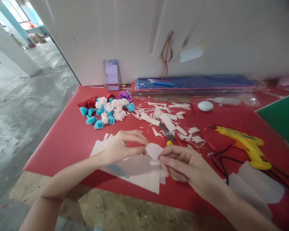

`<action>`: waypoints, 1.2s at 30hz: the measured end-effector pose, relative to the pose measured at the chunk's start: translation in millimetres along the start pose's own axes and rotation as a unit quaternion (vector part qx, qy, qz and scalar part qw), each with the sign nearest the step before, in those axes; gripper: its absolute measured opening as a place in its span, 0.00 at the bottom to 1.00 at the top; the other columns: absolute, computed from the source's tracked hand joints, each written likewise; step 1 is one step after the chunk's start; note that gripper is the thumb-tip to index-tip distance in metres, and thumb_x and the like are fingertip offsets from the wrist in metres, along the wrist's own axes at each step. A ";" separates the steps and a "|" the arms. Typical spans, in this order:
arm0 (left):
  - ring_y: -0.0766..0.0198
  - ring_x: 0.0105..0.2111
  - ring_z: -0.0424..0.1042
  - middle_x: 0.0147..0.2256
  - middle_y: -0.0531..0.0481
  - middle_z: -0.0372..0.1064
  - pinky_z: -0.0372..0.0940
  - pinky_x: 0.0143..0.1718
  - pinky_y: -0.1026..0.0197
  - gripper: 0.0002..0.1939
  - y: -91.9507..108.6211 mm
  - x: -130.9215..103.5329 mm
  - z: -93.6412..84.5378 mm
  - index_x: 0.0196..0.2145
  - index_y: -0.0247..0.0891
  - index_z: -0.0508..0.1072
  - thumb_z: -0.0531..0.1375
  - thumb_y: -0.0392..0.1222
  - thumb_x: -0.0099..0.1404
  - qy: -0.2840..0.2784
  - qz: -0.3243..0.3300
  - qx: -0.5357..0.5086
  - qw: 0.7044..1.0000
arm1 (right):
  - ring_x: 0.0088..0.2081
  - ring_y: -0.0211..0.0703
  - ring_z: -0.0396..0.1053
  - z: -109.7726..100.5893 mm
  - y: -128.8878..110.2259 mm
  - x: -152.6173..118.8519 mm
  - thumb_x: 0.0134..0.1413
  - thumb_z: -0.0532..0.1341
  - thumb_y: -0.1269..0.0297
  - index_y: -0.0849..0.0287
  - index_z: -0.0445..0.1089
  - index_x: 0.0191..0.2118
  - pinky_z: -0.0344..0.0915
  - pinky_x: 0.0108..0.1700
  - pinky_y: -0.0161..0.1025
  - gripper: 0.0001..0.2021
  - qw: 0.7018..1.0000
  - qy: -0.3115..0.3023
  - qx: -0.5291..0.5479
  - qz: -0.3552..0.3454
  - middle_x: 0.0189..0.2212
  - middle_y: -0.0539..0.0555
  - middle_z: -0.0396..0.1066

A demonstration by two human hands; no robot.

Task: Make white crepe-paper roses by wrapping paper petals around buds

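Observation:
Between my two hands is a small white paper petal [154, 150], rounded at its upper left. My right hand [183, 162] pinches its right edge between thumb and fingers. The fingertips of my left hand [125, 144] are closed at the petal's left edge. Below them lie white paper sheets [139, 176], with a slim blue pen-like item [118, 170] on top. Just beyond my right hand rest scissors [167, 131], their handles partly hidden. White paper scraps [168, 121] are scattered around the blades.
Paper flowers [108, 110] in blue, white, red and purple cluster at the back left. A yellow glue gun [245, 144] with a dark cord lies at right, near a white egg-shaped piece [205, 106]. A phone [112, 75] leans on the wall beside plastic-wrapped blue sheets [195, 82].

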State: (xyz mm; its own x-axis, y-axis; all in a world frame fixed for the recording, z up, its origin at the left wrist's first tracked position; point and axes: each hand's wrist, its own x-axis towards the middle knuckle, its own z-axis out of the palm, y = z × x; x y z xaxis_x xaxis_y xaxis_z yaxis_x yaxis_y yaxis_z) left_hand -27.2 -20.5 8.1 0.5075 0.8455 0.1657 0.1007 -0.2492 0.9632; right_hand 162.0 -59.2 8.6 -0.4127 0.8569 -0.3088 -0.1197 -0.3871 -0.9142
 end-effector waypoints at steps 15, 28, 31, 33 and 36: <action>0.67 0.27 0.68 0.24 0.50 0.71 0.60 0.45 0.54 0.01 -4.2 -2.6 10.4 0.25 0.35 0.72 0.62 0.33 0.52 0.019 0.141 0.031 0.989 | 0.12 0.26 0.50 10.0 -1.1 -4.0 0.45 0.59 0.64 0.61 0.66 0.26 0.44 0.13 0.28 0.05 0.998 0.009 -0.053 -0.010 0.15 0.48 0.66; 0.68 0.29 0.64 0.26 0.52 0.64 0.60 0.36 0.62 0.02 -0.8 -6.4 15.8 0.25 0.34 0.67 0.58 0.34 0.53 -0.022 -0.039 -0.010 0.999 | 0.12 0.30 0.58 13.1 0.4 -3.8 0.45 0.57 0.62 0.59 0.66 0.22 0.55 0.13 0.28 0.07 0.968 0.090 -0.223 -0.069 0.16 0.48 0.67; 0.67 0.30 0.64 0.26 0.52 0.64 0.60 0.35 0.62 0.02 2.3 -5.0 13.1 0.25 0.34 0.67 0.58 0.34 0.53 -0.017 -0.077 0.011 0.997 | 0.12 0.31 0.59 11.5 3.4 -3.0 0.44 0.58 0.63 0.58 0.65 0.22 0.56 0.13 0.28 0.06 0.964 0.103 -0.231 -0.079 0.15 0.48 0.66; 0.68 0.29 0.64 0.26 0.53 0.65 0.60 0.35 0.63 0.03 1.9 -4.3 10.8 0.24 0.35 0.66 0.58 0.34 0.54 -0.006 -0.076 0.014 0.997 | 0.12 0.31 0.60 10.2 4.4 -2.9 0.44 0.58 0.63 0.58 0.65 0.22 0.56 0.13 0.28 0.06 0.963 0.109 -0.237 -0.073 0.13 0.47 0.65; 0.69 0.28 0.65 0.25 0.53 0.65 0.62 0.34 0.64 0.04 -1.2 -3.5 6.2 0.24 0.35 0.66 0.58 0.36 0.55 0.012 -0.054 0.007 0.998 | 0.12 0.32 0.61 7.5 3.1 -2.9 0.44 0.59 0.63 0.58 0.65 0.21 0.59 0.15 0.28 0.06 0.968 0.110 -0.220 -0.046 0.10 0.45 0.63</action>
State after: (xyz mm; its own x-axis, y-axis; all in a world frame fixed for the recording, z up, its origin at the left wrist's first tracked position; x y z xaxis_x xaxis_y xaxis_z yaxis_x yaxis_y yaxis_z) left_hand -23.8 -26.1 5.0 0.4732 0.8784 0.0666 0.1653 -0.1628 0.9727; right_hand 156.0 -65.4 8.6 -0.2111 0.9511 -0.2254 0.2687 -0.1652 -0.9489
